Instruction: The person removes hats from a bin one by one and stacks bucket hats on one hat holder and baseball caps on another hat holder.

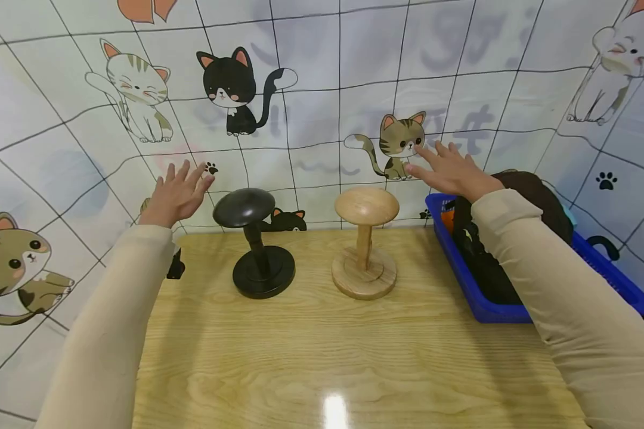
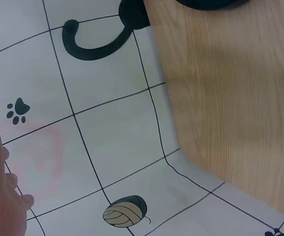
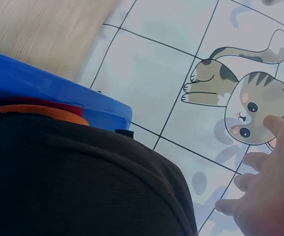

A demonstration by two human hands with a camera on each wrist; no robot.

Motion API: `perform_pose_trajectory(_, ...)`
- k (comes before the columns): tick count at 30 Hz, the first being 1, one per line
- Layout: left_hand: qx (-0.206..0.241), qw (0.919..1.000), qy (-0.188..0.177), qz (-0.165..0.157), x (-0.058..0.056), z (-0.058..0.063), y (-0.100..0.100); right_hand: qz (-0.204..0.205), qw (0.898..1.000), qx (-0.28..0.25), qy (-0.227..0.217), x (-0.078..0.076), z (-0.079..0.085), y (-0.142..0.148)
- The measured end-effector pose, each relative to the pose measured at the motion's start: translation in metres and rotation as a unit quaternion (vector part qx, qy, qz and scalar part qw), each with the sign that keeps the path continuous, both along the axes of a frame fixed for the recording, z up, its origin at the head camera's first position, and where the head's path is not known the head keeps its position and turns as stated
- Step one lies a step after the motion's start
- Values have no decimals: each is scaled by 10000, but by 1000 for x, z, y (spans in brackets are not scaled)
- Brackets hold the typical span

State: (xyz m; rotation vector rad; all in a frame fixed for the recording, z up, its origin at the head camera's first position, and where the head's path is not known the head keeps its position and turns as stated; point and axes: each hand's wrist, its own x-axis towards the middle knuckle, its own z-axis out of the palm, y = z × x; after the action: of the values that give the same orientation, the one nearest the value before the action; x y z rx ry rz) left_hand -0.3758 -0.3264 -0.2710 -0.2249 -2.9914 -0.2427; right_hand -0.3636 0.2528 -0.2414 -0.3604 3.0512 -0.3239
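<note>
While the left hand (image 1: 176, 195) hangs up left of the pale wooden stand (image 1: 364, 245) and the right hand (image 1: 455, 171) up right of it, both spread and holding nothing, the head view's also got a black stand (image 1: 254, 238) just to its left, 2 stands on the table (image 1: 322, 345). Blue basket (image 1: 494, 313)'s on its right. Left wrist cam: only part of that hand. Right wrist cam: hand splayed near a dark bundle (image 3: 83, 182).

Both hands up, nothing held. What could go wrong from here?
The right sleeve crosses above the blue basket; lowering that arm could snag the dark item bulging over the rim.

The left hand is near the black stand; an inward sweep might tip it, given its wide cap on a slim stem.
</note>
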Motion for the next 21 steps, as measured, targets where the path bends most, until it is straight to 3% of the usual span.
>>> perform_pose_trajectory(13,770,9960,461,-17,2,13,9,74,9998,-70,155,10,13,12)
perform_pose_trajectory(21,839,9929,837,-125,12,31,35,201,9993,-74,321,29,31,27)
